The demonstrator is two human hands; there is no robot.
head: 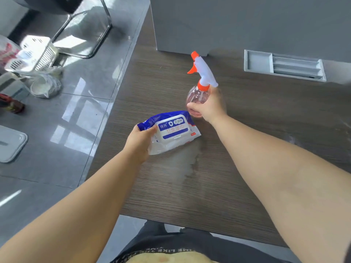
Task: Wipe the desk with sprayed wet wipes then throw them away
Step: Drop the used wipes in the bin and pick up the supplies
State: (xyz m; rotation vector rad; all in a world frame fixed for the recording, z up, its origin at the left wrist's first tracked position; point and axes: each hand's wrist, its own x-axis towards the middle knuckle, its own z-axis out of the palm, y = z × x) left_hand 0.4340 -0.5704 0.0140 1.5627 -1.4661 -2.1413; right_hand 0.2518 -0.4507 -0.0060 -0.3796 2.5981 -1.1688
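Observation:
A blue and white pack of wet wipes (173,130) lies on the dark wood-grain desk (237,141), its flip lid closed. My left hand (138,143) grips the pack's near left end, thumb on top. Just behind it stands a clear pinkish spray bottle (197,95) with a white and orange trigger head, tilted a little to the left. My right hand (209,109) holds the bottle's round body from the right side. A pale damp-looking patch (187,162) marks the desk in front of the pack.
A grey partition (247,21) rises at the back of the desk, with a recessed grey tray (284,66) beside it. On the tiled floor at left stand a white basket (36,54), a bagged bin (46,86) and a chair's chrome frame (89,35).

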